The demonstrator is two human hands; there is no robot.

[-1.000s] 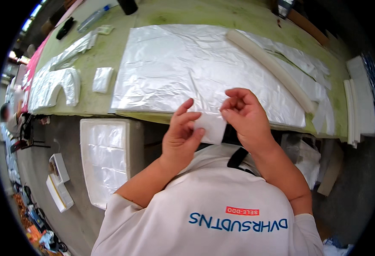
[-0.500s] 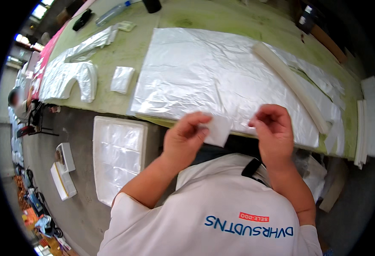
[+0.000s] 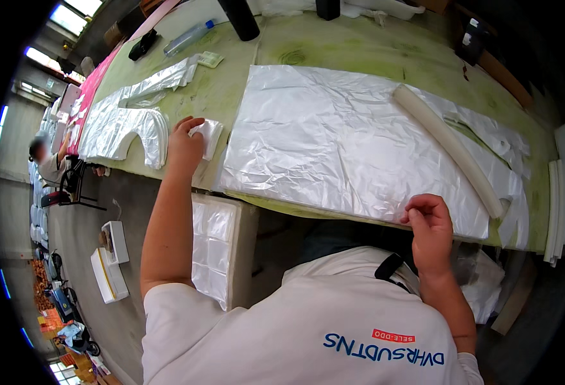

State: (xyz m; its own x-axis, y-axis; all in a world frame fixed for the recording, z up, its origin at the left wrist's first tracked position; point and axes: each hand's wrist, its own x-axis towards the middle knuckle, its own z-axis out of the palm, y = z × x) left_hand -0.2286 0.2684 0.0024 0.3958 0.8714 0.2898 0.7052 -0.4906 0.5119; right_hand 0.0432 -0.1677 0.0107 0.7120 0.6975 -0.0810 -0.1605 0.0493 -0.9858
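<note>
My left hand (image 3: 186, 151) reaches out to a small stack of folded white film squares (image 3: 213, 140) on the table. Thumb and forefinger are curved round a bit of white film at the stack's left edge; most of that piece is hidden by the hand. Near the table's front edge, my right hand (image 3: 431, 221) is closed, its thumb and fingertips pinched together over a wide sheet of silvery white film (image 3: 314, 141). Whatever that pinch may hold is too small to make out. A long pale foam-like tube (image 3: 449, 151) lies across the film's right part.
Arch-shaped layered film pieces (image 3: 125, 128) lie left of the stack. Beyond are a clear bottle (image 3: 186, 40) and a black cylinder (image 3: 239, 19). Below the table edge stands a white foam box (image 3: 231, 250) with film-wrapped contents. Another person (image 3: 48, 160) sits far left.
My left hand has gone from in front of my body, where it held a small white film square, leftward to the stack. The right hand stays near the table edge, its pinch tighter.
</note>
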